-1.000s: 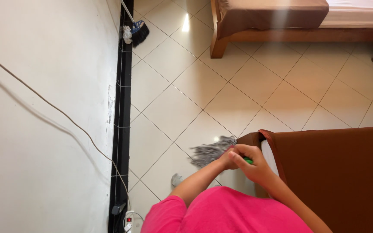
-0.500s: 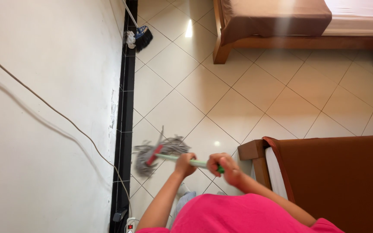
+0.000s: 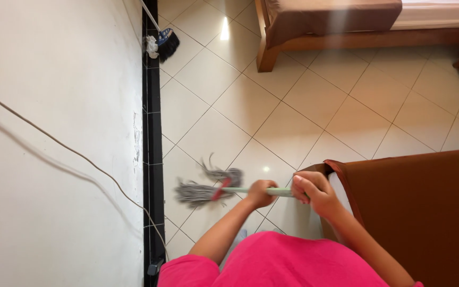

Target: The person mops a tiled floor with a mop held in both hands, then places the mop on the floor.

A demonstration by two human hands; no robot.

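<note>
I saw both hands, left (image 3: 262, 192) and right (image 3: 314, 194), clenched round the mop handle (image 3: 240, 190); its grey head (image 3: 203, 188) lay on tiles beside the black skirting (image 3: 153, 159). Progress: I couldn't tell.

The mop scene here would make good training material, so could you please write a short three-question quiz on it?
1. True or false: both hands grip the pale green mop handle.
2. Which hand is nearer the grey string mop head: A) left hand, B) right hand?
3. What leans against the white wall at the top of the view?

Key: 1. True. 2. A; the left hand holds lower on the handle, the right hand nearer the brown bed cover. 3. A dark-bristled broom with a white cloth beside it, on the tiled floor.
</note>
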